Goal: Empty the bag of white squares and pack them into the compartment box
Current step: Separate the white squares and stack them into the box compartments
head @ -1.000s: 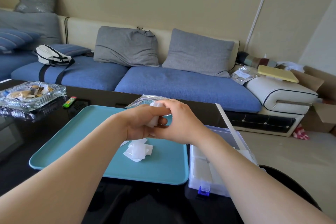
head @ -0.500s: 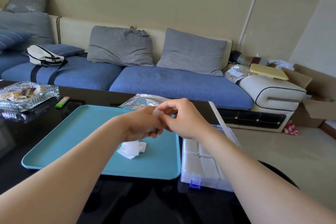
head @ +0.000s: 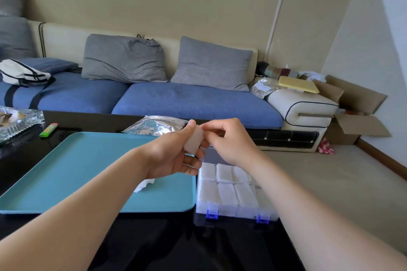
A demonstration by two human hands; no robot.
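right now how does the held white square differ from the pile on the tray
The held square is in the air, pinched by the left hand and right hand; the tray pile lies on the teal tray. The held square stands tilted and mostly visible; the tray pile is largely hidden behind the left wrist. Both are white.

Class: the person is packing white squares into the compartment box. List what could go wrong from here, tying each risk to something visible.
1. The left hand and right hand pinch one white square in the air near the teal tray edge; a slip could drop it onto the black table.
2. The compartment box has visible cells that look full, so it may not fit.
3. The right forearm crosses the box and could nudge it.
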